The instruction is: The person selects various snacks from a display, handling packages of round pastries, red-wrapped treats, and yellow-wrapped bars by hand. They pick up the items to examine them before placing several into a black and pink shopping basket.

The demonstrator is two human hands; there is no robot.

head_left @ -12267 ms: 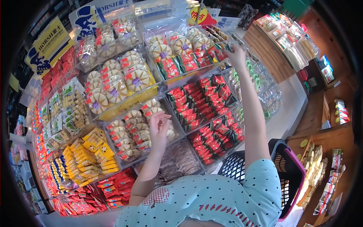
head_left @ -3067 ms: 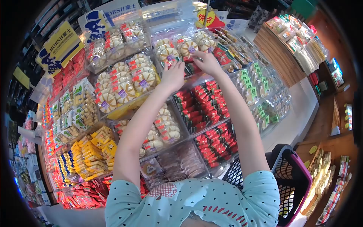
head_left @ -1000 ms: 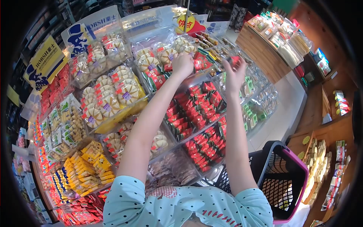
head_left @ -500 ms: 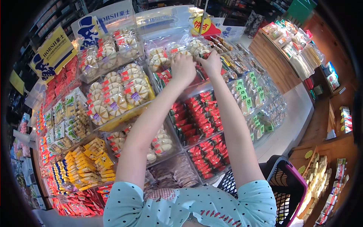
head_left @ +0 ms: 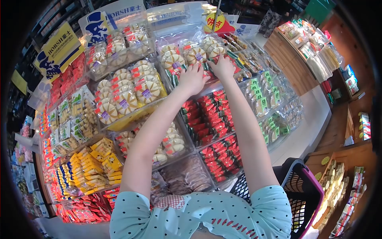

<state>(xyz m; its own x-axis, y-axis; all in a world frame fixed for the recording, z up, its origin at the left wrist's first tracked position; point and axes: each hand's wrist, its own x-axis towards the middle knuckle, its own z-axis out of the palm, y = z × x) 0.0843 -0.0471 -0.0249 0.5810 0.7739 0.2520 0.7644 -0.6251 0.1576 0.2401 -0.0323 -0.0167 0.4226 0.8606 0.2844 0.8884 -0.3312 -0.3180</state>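
Observation:
My left hand (head_left: 192, 79) lies with its fingers spread over red and green packets in an upper bin, just below the round striped buns (head_left: 194, 54) in clear wrap. Beside it, my right hand (head_left: 223, 67) touches the red and green packets at the right of the same bin, fingers apart and pointing forward. Nothing is visibly held by either hand. Below them, a clear bin holds rows of red packets (head_left: 209, 115). More wrapped striped buns (head_left: 124, 95) fill the bin to the left.
A black basket with a purple rim (head_left: 314, 181) is at the lower right. Yellow packets (head_left: 93, 165) lie at the lower left. A wooden stand (head_left: 290, 59) holds bagged goods at the upper right. A yellow sign (head_left: 59, 51) stands at the upper left.
My left hand has moved down off the striped buns onto the packets, and its fingers have spread. My right hand has shifted slightly down, its fingers now more extended.

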